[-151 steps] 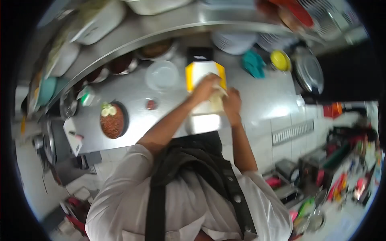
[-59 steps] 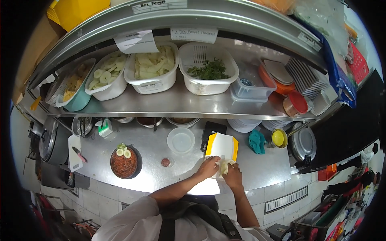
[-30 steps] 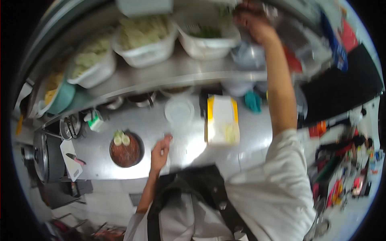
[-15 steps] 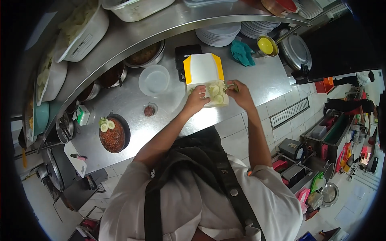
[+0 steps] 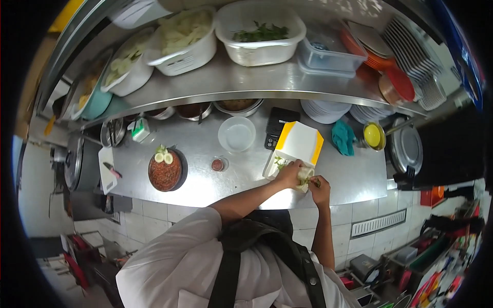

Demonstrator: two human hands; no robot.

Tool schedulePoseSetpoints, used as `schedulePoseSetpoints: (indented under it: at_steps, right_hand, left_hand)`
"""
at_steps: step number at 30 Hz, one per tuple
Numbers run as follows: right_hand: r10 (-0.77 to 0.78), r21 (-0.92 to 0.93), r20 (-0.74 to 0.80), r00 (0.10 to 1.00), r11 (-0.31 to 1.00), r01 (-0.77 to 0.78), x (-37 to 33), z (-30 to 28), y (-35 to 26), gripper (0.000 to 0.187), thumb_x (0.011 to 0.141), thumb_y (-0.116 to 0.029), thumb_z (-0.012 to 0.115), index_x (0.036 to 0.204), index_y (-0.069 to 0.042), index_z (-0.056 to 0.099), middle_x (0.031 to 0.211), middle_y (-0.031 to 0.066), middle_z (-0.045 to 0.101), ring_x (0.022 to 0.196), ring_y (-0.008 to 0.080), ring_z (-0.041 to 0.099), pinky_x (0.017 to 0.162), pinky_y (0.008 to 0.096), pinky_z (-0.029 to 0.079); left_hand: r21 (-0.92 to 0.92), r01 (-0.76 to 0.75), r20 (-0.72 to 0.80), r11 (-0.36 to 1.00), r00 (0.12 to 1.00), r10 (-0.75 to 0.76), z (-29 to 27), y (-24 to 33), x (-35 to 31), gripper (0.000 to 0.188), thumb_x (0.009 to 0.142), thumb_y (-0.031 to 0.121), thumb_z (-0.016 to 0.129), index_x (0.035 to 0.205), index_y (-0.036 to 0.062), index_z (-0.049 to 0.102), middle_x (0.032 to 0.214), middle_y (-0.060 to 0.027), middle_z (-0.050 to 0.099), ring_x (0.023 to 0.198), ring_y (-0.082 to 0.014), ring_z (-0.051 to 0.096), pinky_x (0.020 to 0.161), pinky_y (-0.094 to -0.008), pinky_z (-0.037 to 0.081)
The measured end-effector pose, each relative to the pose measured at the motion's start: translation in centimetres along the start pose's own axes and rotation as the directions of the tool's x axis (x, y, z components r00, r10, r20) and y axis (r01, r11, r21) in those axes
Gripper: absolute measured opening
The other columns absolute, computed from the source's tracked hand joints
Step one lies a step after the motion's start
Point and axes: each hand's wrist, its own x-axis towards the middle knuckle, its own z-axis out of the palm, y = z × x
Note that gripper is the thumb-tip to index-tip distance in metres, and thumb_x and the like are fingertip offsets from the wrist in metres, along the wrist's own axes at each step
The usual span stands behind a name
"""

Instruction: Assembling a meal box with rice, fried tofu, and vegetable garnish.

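The open box (image 5: pixel 301 141) with yellow edges stood on the steel table (image 5: pixel 205 191), to the right of the middle, and it lay directly in front of the 2 hands. Its long axis ran from the far right, where the raised lid was, to the near left, where the tray part lay. Of the 2 hands, the left hand (image 5: pixel 289 174) was nearer to the box: it was above the tray part and covered a portion of it. The right hand (image 5: pixel 321 190) was just beside the near right corner of the tray.

Between the 2 hands were pale vegetable slices (image 5: pixel 304 174), and green leaves (image 5: pixel 279 162) lay in the left part of the tray. The right hand had its fingers pinched on a small green sprig (image 5: pixel 314 181). The left hand was bent, with the knuckles upward; I cannot tell if its fingers gripped the slices or only rested against them.

The left forearm reached across from the near left toward the far right, at a low slant, while the right forearm pointed almost straight to the far side. A black scale (image 5: pixel 282 117) was behind the box on its left, and a teal cloth (image 5: pixel 342 137) lay to its right.
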Motion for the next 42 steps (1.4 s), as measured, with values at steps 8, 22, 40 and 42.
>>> schedulePoseSetpoints:
  at_steps: [8,22,40,42]
  right_hand:
    - [0.055,0.1,0.116,0.992,0.993,-0.067,1.4,-0.6,0.9,0.011,0.075,0.003,0.058,0.085,0.001,0.058,0.075,0.002,0.058,0.067,0.0076,0.052,0.061,0.0209,0.043]
    - [-0.096,0.362,0.307,0.947,0.932,-0.023,6.4,7.0,-8.5,0.016,0.082,0.0,0.06,0.097,0.001,0.059,0.078,0.0042,0.059,0.069,0.011,0.059,0.062,0.0233,0.05]
    - [-0.002,0.19,0.51,0.86,0.976,-0.11,9.1,21.9,-13.7,0.036,0.075,0.004,0.055,0.11,0.001,0.061,0.088,0.0055,0.063,0.076,0.0138,0.062,0.069,0.0246,0.051]
    - [0.016,0.251,0.49,0.872,0.955,-0.159,9.3,22.5,-15.0,0.03,0.076,-0.003,0.059,0.105,0.0,0.065,0.085,0.01,0.066,0.076,0.0193,0.065,0.071,0.0289,0.051]
  left_hand:
    - [-0.213,-0.18,0.147,0.96,0.966,0.214,-0.7,-0.2,0.8,0.059,0.063,0.005,0.074,0.115,0.0101,0.047,0.097,-0.0152,0.063,0.094,-0.0355,0.061,0.078,-0.0392,0.048]
    - [-0.918,0.126,-0.048,0.377,0.905,-0.422,-17.1,-4.5,-3.0,0.05,0.076,0.001,0.072,0.12,0.004,0.049,0.112,-0.0095,0.061,0.102,-0.0236,0.062,0.082,-0.0342,0.054]
    - [-0.986,-0.106,-0.141,0.127,0.94,-0.31,-27.5,-3.0,-8.3,0.044,0.078,0.001,0.071,0.116,0.0005,0.05,0.106,-0.0106,0.062,0.096,-0.0227,0.063,0.077,-0.0335,0.055]
    - [-0.961,-0.225,-0.272,0.161,0.873,-0.404,-28.9,-4.2,-10.4,0.045,0.078,0.0,0.07,0.118,0.002,0.05,0.108,-0.0091,0.061,0.099,-0.0214,0.062,0.078,-0.0328,0.054]
